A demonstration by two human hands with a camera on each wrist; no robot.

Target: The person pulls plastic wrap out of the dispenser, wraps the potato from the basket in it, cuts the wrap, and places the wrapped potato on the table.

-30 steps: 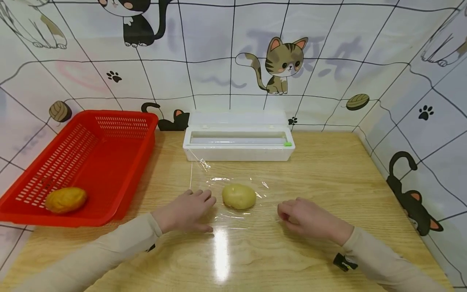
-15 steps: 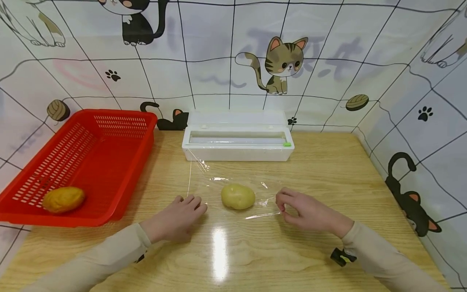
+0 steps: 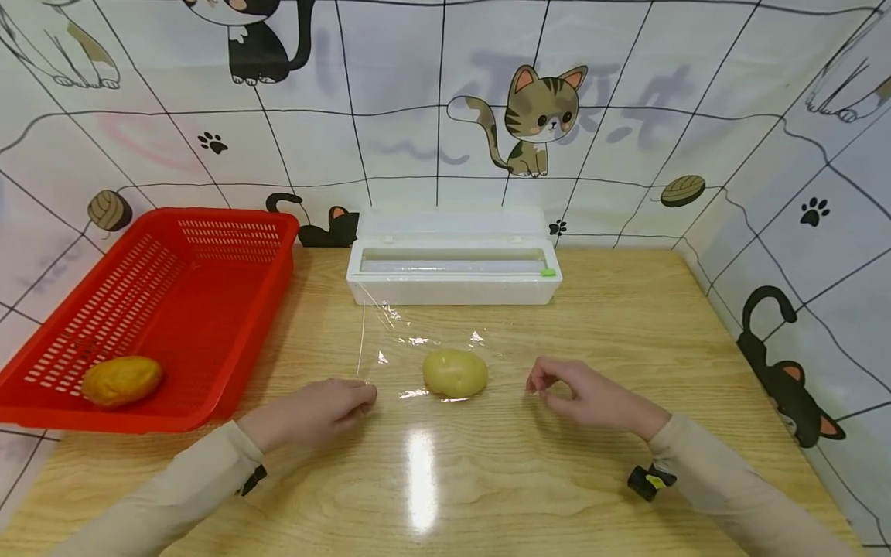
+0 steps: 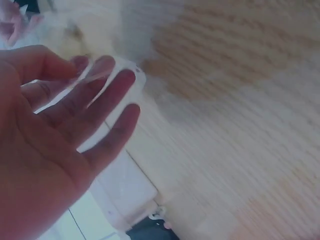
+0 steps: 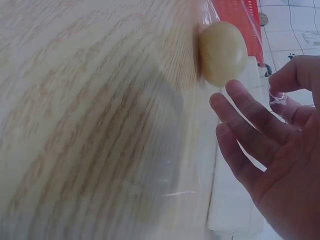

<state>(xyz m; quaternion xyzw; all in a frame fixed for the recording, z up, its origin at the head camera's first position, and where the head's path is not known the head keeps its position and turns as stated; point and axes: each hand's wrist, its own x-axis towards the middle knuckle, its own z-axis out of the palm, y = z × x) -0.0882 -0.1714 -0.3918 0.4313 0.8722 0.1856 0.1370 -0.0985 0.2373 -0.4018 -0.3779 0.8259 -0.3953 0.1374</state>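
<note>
A peeled, pale yellow potato (image 3: 455,373) lies on the wooden table, with a sheet of clear cling film (image 3: 415,340) around it; whether the film lies under or over it is hard to tell. The sheet runs back to a white cling film box (image 3: 452,292) whose lid stands up. Left of the potato, my left hand (image 3: 313,414) pinches the film's edge between thumb and index finger, the other fingers spread in the left wrist view. My right hand (image 3: 595,394), to the right of the potato, pinches a bunched bit of film (image 5: 278,100) between thumb and index finger.
A red plastic basket (image 3: 259,348) stands at the left, with a darker yellow, potato-like thing (image 3: 121,381) inside. A green slider (image 3: 548,272) sits at the box's right end. Walls covered in a cat-print sheet (image 3: 397,147) close off the back and right side.
My left hand has drawn back left, its fingers going from spread on the film to a pinch. My right hand has lifted slightly with the film. The potato stays in place.
</note>
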